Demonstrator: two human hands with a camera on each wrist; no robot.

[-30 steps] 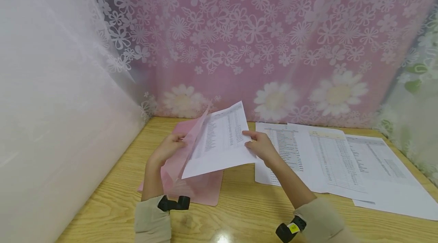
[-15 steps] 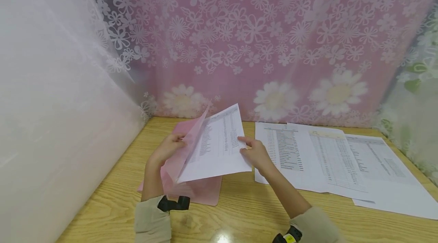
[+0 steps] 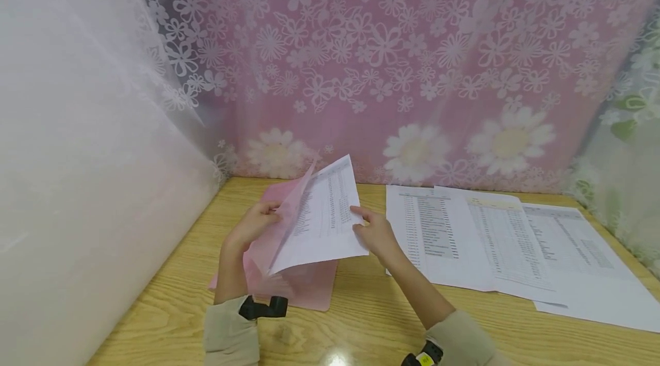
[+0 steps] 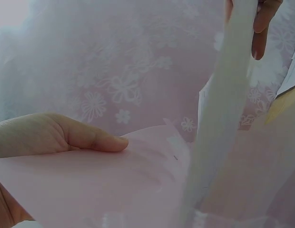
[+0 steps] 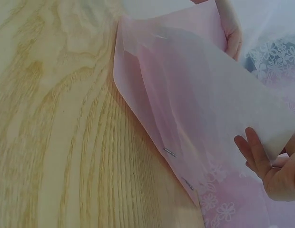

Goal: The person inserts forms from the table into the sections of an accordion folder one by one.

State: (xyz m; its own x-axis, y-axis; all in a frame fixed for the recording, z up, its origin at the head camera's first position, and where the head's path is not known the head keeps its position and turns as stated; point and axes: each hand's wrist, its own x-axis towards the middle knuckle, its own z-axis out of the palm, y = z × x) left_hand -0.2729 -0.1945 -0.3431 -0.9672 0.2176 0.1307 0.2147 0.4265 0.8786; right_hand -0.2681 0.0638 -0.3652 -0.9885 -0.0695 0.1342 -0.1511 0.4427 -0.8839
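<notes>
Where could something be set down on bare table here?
Bare wood shows between the pink folder and white curtain, and in front of the folder. Printed sheets crowd the right; at centre, the left hand and right hand hold the folder and a page.

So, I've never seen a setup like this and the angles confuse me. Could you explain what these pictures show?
No machine here, just someone working bare-handed. The wide pictures come from a camera worn on the head; the two closer ones come from small black cameras on the wrists. The left hand holds a pink folder open, while the right hand grips a printed sheet by its edge, at the folder's opening. Other printed pages lie on the wooden table to the right.
</notes>
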